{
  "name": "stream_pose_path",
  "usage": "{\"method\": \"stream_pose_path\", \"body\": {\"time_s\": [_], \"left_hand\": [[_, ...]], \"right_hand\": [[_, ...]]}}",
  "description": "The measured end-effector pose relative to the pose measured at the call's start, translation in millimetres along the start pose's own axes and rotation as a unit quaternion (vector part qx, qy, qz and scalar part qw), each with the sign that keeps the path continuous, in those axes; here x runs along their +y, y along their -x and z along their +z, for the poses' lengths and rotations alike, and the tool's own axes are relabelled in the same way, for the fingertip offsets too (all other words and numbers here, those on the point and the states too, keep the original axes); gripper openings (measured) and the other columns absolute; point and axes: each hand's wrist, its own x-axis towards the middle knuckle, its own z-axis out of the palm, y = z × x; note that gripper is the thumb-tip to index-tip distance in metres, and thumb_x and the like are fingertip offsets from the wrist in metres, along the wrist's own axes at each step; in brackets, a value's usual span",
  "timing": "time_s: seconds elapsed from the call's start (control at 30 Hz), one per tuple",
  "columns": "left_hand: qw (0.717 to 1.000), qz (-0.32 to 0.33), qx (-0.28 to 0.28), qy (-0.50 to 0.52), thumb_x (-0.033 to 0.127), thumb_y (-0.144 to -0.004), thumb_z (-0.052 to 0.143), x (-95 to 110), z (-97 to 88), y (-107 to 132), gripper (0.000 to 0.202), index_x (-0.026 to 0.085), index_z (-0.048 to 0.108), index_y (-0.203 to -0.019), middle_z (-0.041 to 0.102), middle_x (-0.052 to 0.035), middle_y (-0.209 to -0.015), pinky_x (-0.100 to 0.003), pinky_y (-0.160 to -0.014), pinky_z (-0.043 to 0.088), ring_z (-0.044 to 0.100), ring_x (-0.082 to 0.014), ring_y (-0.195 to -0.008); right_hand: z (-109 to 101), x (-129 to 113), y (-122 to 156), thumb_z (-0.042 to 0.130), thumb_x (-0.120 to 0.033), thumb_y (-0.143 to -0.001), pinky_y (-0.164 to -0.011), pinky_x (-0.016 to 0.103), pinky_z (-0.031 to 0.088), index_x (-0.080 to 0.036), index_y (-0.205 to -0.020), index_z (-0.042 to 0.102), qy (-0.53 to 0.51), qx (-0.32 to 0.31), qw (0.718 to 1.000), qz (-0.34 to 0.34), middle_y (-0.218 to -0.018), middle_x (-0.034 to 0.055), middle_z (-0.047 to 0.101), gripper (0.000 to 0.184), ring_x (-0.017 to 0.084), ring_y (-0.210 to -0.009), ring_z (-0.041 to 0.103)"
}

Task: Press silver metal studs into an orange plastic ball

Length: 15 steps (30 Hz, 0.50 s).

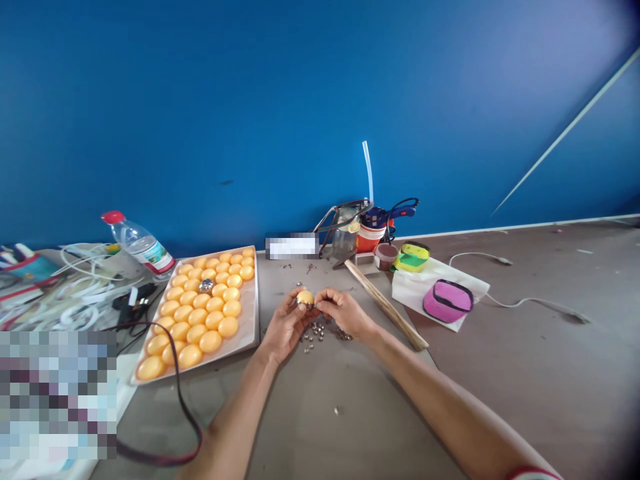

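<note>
My left hand (286,325) is closed around a small yellow ball (305,297), held up just above the table. My right hand (341,310) pinches at the ball's right side, fingers pressed together on something too small to make out. Under both hands lies a scatter of small metal pieces (316,333). To the left stands a white tray (251,313) filled with several rows of yellow balls, with one shiny metal-covered ball (206,286) among them.
A water bottle (140,245) lies behind the tray. A dark cable (181,407) loops over the tray's front. A wooden stick (385,305), cups and tools (373,233), a pink pouch (447,300) on white paper and a white cord (525,303) are at right.
</note>
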Motion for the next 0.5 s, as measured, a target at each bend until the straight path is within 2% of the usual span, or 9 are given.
{"method": "stream_pose_path", "body": {"time_s": [0.17,0.33,0.5], "left_hand": [[1.0,-0.007,0.001,-0.003,0.022,-0.07,0.071,1.6,2.2,1.3,0.04,0.02,0.056,-0.107,0.062,-0.0033,-0.093,-0.035,-0.083,0.046,0.062,-0.0148,-0.077],[1.0,-0.006,-0.001,-0.009,0.022,-0.07,0.071,1.8,2.5,1.3,0.041,0.019,0.056,-0.108,0.063,-0.0027,-0.091,-0.033,-0.081,0.047,0.062,-0.0132,-0.073],[1.0,-0.006,-0.001,-0.014,0.023,-0.07,0.071,1.0,1.9,1.3,0.043,0.018,0.056,-0.11,0.063,-0.0037,-0.091,-0.036,-0.081,0.048,0.063,-0.0148,-0.074]], "right_hand": [[2.3,-0.6,1.1,0.053,-0.028,-0.075,-0.057,0.022,0.037,-0.017,-0.076,0.057,-0.015,-0.004,1.0,0.002,-0.064,-0.0042,0.051,0.011,0.009,-0.057,0.044],[2.4,-1.5,2.5,0.052,-0.028,-0.076,-0.056,0.022,0.035,-0.018,-0.077,0.055,-0.024,-0.006,1.0,0.01,-0.063,-0.0048,0.049,0.01,0.009,-0.056,0.043],[3.1,0.5,1.2,0.052,-0.028,-0.076,-0.056,0.022,0.036,-0.017,-0.076,0.054,-0.03,-0.013,0.999,0.003,-0.064,-0.0045,0.049,0.011,0.009,-0.055,0.044]]}}
